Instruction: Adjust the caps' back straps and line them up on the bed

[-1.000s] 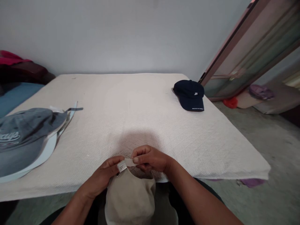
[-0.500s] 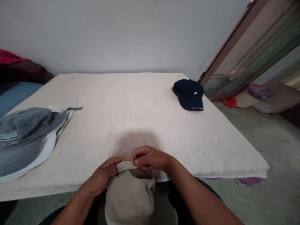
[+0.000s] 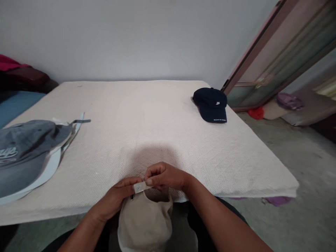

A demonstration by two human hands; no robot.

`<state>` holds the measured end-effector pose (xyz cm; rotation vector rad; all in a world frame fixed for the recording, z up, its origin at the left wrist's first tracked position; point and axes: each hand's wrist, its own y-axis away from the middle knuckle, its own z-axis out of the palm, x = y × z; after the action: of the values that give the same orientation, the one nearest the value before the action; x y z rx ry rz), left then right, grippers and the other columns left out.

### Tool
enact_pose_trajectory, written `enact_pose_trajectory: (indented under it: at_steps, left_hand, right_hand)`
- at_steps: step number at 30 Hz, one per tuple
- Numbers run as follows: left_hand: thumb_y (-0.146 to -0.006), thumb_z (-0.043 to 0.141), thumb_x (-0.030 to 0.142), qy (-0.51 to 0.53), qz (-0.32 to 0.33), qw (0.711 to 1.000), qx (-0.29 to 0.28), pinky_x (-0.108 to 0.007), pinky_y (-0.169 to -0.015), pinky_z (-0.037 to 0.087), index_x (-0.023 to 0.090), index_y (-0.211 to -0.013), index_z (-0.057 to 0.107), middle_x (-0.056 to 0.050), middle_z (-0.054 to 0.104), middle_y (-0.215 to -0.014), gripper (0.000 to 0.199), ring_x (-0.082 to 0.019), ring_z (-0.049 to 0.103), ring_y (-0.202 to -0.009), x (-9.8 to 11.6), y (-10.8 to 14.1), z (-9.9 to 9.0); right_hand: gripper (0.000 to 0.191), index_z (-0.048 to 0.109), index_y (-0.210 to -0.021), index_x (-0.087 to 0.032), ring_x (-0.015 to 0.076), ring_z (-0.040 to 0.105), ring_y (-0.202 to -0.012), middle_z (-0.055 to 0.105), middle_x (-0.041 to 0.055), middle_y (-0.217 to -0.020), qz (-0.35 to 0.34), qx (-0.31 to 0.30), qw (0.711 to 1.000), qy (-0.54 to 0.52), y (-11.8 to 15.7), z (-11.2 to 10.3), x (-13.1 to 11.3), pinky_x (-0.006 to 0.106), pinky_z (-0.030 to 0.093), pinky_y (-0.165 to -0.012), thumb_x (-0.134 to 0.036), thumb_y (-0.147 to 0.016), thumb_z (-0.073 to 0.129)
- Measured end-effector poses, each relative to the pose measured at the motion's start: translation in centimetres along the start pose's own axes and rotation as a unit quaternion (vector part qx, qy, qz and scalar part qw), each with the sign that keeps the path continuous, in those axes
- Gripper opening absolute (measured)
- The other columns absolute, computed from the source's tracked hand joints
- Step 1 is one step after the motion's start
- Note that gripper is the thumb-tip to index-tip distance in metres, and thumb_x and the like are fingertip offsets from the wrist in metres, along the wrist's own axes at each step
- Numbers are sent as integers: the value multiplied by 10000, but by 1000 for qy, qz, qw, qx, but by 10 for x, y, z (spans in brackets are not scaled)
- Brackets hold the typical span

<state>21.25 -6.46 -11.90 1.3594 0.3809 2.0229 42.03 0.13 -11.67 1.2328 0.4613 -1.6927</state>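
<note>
A beige cap point(image 3: 144, 224) hangs at the table's near edge, its back opening facing up. My left hand point(image 3: 118, 194) pinches the left side of its back strap point(image 3: 139, 187), beside a small metal eyelet. With thumb and fingers closed, my right hand point(image 3: 164, 176) grips the strap's other side, close to my left fingertips. The fingers hide part of the strap. A navy cap point(image 3: 211, 105) with white lettering rests at the table's right. On the left lie stacked caps, a grey one point(image 3: 28, 143) on top of lighter ones.
The table point(image 3: 126, 115) has a white textured cover and stands against a grey wall. Past its left edge are blue, dark and pink items. To the right are a door frame point(image 3: 252, 49) and red and purple items on the floor.
My hands have drawn slightly closer together on the strap, and less of the strap shows between them. The whole view has shifted a little.
</note>
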Motion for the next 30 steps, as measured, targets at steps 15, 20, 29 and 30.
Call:
enact_pose_trajectory:
  at_steps: [15, 20, 29, 30]
  left_hand:
    - [-747, 624, 267, -10, -2, 1000, -5, -282, -710, 436, 160, -1012, 702, -93, 719, -916, 297, -210, 626, -793, 10, 0, 12]
    - [-711, 651, 273, -24, 16, 999, 19, -273, -681, 428, 147, -917, 715, -74, 705, -844, 250, -194, 605, -745, 10, 0, 9]
    - [-722, 657, 305, -23, -5, 999, -39, -289, -687, 422, 156, -873, 693, -64, 680, -770, 215, -189, 604, -713, 12, -3, 21]
    - [-718, 662, 303, -17, -7, 999, -37, -288, -678, 422, 160, -871, 683, -57, 674, -759, 210, -184, 602, -702, 11, -3, 21]
  right_hand:
    - [213, 605, -896, -145, 41, 431, -481, 516, -34, -608, -6, 39, 997, -59, -1, 4, 2, 154, 314, -431, -324, -787, 645]
    - [203, 602, -955, -144, 40, 433, -479, 535, -25, -647, -26, 26, 998, -54, 0, -2, 6, 166, 322, -443, -256, -789, 639]
    - [205, 600, -956, -148, 36, 443, -474, 568, -21, -692, -76, 11, 996, -43, -5, 5, 7, 173, 333, -449, -211, -768, 655]
    - [202, 600, -953, -149, 37, 446, -475, 566, -23, -689, -75, 15, 996, -39, -5, 5, 7, 174, 334, -451, -209, -768, 654]
